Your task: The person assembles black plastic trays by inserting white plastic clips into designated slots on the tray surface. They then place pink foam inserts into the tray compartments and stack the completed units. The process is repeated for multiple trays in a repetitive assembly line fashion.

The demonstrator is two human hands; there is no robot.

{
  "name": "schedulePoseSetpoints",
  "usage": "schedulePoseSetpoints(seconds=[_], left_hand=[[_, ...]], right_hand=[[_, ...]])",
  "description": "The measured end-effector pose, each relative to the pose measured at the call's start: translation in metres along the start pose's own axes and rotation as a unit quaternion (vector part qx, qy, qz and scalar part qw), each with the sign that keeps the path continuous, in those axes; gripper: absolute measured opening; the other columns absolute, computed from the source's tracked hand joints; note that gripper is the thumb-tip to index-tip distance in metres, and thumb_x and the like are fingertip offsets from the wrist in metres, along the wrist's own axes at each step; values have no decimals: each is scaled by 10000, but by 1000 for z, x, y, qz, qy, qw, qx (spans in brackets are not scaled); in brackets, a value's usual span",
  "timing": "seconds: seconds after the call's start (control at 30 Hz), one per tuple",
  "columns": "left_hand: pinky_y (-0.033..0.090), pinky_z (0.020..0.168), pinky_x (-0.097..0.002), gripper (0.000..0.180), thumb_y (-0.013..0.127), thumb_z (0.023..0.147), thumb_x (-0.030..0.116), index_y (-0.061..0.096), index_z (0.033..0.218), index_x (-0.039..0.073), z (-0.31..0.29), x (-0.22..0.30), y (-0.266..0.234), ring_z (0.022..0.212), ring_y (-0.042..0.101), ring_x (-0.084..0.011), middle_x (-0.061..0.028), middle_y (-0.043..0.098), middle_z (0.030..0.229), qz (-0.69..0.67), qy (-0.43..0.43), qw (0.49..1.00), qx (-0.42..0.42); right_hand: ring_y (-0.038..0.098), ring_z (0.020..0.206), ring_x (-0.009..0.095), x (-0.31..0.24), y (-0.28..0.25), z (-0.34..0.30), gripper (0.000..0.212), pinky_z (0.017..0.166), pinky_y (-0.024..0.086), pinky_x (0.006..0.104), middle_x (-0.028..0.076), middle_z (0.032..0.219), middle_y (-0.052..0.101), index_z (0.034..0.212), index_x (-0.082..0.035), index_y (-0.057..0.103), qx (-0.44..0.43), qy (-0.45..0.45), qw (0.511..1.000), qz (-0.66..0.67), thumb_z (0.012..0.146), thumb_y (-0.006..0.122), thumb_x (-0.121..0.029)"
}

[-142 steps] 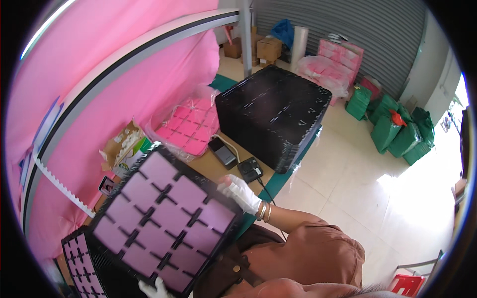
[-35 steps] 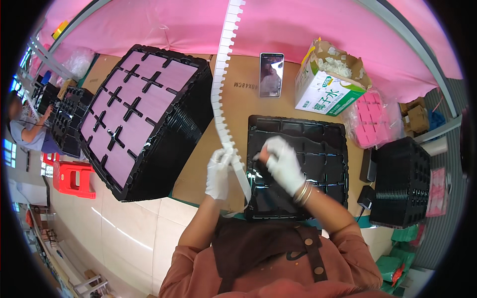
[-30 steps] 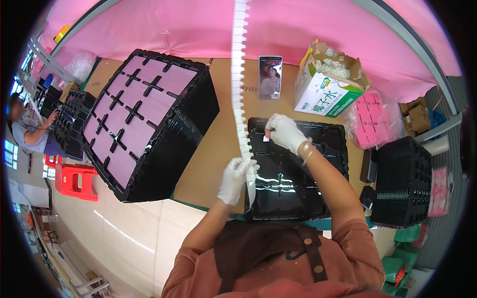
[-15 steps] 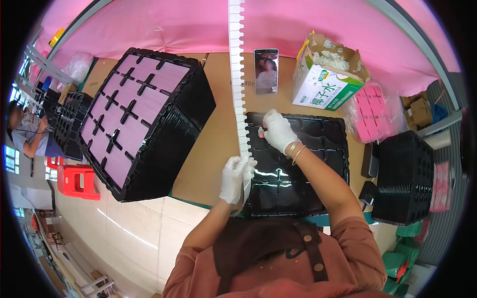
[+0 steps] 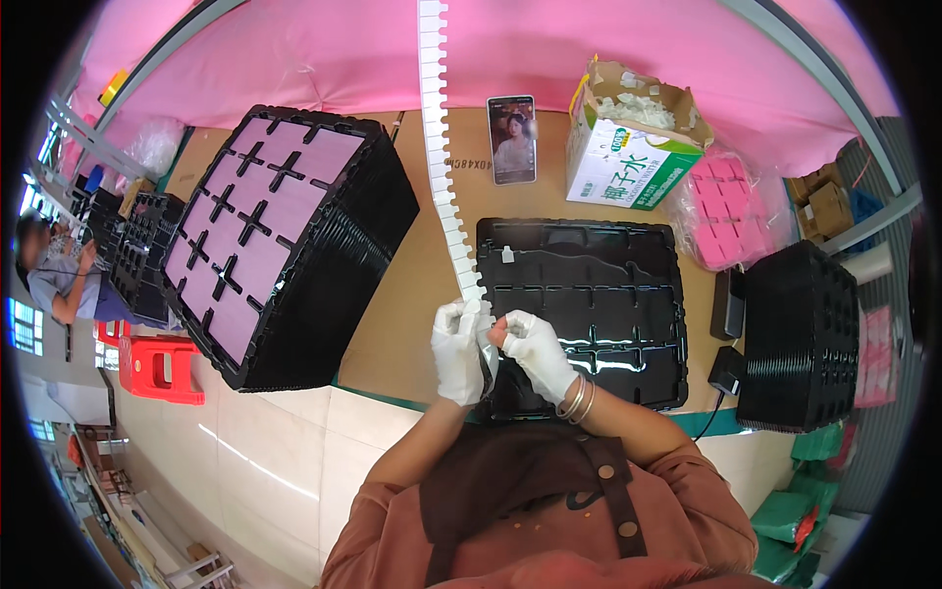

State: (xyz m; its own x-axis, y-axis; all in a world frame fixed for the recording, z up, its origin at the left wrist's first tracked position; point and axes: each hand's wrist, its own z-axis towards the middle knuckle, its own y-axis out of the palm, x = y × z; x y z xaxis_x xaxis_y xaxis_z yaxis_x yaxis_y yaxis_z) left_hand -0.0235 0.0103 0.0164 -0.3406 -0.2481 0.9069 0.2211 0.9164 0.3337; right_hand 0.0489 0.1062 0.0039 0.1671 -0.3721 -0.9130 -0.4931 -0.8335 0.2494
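A long white strip [image 5: 432, 128] with evenly spaced tabs along its right edge runs down from the top of the view. Its lower part is pinched in my left hand [image 5: 457, 355], which wears a white glove. My right hand [image 5: 535, 355], gloved with bare fingertips, closes its thumb and forefinger on the same strip beside the left fingers. Exactly what the right fingertips grip is partly hidden. Under my hands lies a shiny black plastic tray [image 5: 628, 339] with moulded compartments. One small white piece [image 5: 507, 254] rests near its upper left corner.
Left stands a tall tilted stack of black trays [image 5: 334, 265], topped with a pink-lilac sheet. Behind the tray are a phone [image 5: 512, 137] and an open carton [image 5: 628, 162] holding white scraps. Right are bagged pink sheets [image 5: 726, 211] and more stacked black trays [image 5: 800, 334].
My right hand has left the tray's upper left corner, where a small white piece now lies, and come down to the strip beside my left hand. The strip's upper part has shifted left.
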Motion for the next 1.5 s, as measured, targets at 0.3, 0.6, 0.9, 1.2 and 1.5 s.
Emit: schedulePoseSetpoints(seconds=[0.3, 0.6, 0.9, 1.2, 1.5], left_hand=[[528, 902, -396, 131, 541, 957, 69, 526, 1069, 1, 20, -17, -18, 1016, 635, -270, -163, 607, 1099, -120, -97, 988, -15], [514, 818, -299, 119, 625, 942, 109, 584, 943, -3, 14, -37, -12, 858, 666, -195, -146, 698, 919, 66, -23, 998, 0], [512, 787, -282, 120, 636, 935, 108, 586, 944, -1, 9, -33, -8, 839, 665, -190, -142, 693, 907, 51, -35, 998, 19], [536, 833, -325, 130, 630, 940, 110, 563, 947, -2, 11, -28, -10, 895, 665, -212, -171, 665, 986, -18, -58, 998, -21], [505, 824, -296, 147, 620, 966, 149, 569, 979, 12, -15, -8, 16, 890, 626, -160, -119, 661, 981, 18, 26, 999, -42]], right_hand=[[578, 809, 316, -45, -30, -5, 91, 728, 455, 440, 91, 830, 621, 720, -87, 594, 96, -368, 829, -411, 690, 658, -31], [631, 796, 334, -130, -255, 54, 85, 725, 502, 413, 134, 785, 621, 636, -70, 634, 67, -213, 657, -720, 637, 677, 4], [637, 751, 294, -98, -267, 66, 78, 617, 525, 377, 169, 865, 579, 744, -1, 578, 174, -132, 812, -541, 763, 621, 62], [608, 826, 391, -89, -280, 55, 243, 722, 503, 457, 207, 893, 578, 787, -11, 589, 238, -172, 703, -648, 666, 798, -33], [570, 701, 84, -34, -40, -15, 156, 641, 471, 252, 45, 792, 639, 918, -46, 659, 20, -105, 980, -167, 815, 749, -121]])
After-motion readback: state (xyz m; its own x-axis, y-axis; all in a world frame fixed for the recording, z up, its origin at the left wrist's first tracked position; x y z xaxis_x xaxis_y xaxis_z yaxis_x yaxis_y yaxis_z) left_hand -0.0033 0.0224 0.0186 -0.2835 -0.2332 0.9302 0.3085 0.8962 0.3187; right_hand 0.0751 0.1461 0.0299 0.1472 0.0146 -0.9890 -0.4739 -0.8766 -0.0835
